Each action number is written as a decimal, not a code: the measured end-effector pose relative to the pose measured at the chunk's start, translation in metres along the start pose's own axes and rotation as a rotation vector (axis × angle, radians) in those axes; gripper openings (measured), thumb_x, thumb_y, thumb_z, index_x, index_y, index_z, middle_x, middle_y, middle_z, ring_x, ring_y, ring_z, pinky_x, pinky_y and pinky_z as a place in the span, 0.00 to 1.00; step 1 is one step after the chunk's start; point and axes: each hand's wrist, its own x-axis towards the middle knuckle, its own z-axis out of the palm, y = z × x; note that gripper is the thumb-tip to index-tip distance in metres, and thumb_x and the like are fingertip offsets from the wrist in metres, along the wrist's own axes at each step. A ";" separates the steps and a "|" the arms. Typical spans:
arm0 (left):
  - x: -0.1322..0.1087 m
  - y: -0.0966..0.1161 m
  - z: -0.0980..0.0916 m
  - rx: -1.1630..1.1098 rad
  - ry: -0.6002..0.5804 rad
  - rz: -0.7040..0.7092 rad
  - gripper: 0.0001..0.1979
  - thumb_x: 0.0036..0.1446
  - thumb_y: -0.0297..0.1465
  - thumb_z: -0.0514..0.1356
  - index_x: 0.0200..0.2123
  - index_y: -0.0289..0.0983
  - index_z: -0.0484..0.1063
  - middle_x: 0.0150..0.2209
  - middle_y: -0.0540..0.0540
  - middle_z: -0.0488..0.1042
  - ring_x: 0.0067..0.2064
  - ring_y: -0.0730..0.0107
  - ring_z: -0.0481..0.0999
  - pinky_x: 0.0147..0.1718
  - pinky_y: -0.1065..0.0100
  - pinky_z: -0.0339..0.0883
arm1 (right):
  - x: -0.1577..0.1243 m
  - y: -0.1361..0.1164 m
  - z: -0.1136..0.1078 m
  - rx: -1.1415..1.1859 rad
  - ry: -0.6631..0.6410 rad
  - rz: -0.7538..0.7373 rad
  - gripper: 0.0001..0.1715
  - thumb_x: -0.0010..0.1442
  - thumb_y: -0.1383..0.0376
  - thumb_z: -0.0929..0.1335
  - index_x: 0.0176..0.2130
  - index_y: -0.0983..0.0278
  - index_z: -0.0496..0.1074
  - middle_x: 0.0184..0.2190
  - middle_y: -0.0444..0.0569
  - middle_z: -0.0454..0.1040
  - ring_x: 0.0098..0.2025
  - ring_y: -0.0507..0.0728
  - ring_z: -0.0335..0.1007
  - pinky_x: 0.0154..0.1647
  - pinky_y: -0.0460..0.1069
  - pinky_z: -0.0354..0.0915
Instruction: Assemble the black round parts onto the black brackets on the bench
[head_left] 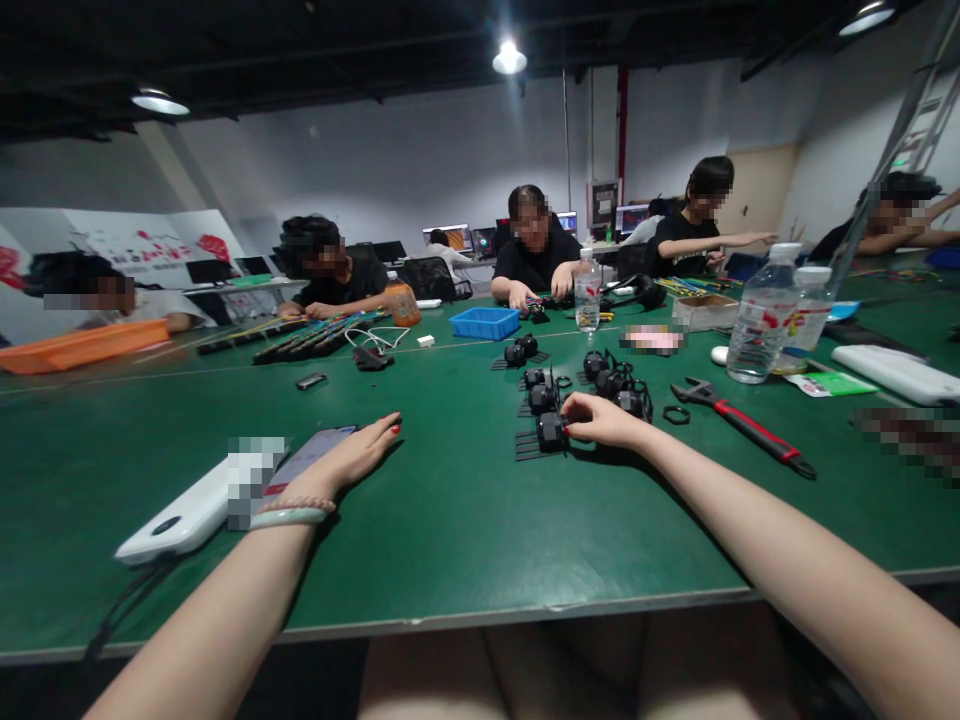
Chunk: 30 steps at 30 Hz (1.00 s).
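My right hand (604,420) has its fingers closed on the nearest of several small black parts, a chunky black connector-like piece (551,432) with thin flat prongs, on the green table. Similar black pieces (541,398) stand in a row just behind it, and more black pieces (611,378) with loops lie to the right. My left hand (364,452) lies flat on the table with fingers stretched out, holding nothing. Partly beneath its wrist is a phone (311,458), beside a white power bank (180,515).
Right of my right hand lie a black ring nut (676,415) and an adjustable wrench (750,425) with red-black handle. Water bottles (761,320) stand behind it. A blue tray (485,322), an orange tray (82,347) and cable bundles (322,335) are farther back, where other people sit working.
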 end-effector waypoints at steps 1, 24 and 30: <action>-0.001 -0.004 -0.001 0.010 0.003 -0.014 0.33 0.50 0.48 0.36 0.55 0.33 0.48 0.55 0.45 0.53 0.55 0.64 0.55 0.52 0.64 0.48 | 0.001 0.001 0.000 0.001 0.001 0.001 0.14 0.42 0.66 0.65 0.34 0.65 0.63 0.29 0.43 0.65 0.31 0.50 0.61 0.32 0.46 0.59; 0.015 0.263 0.017 -0.527 0.509 0.441 0.26 0.49 0.40 0.52 0.50 0.36 0.52 0.48 0.41 0.60 0.50 0.63 0.60 0.48 0.61 0.54 | 0.001 -0.006 -0.011 0.347 -0.122 0.035 0.21 0.40 0.68 0.68 0.38 0.64 0.62 0.35 0.45 0.66 0.36 0.50 0.62 0.36 0.47 0.60; 0.004 0.253 0.014 -0.473 0.410 0.448 0.27 0.47 0.41 0.53 0.49 0.36 0.53 0.48 0.41 0.60 0.50 0.62 0.60 0.49 0.60 0.54 | 0.005 -0.004 -0.012 0.392 0.001 0.119 0.12 0.47 0.64 0.65 0.35 0.65 0.65 0.35 0.46 0.67 0.38 0.50 0.63 0.43 0.47 0.58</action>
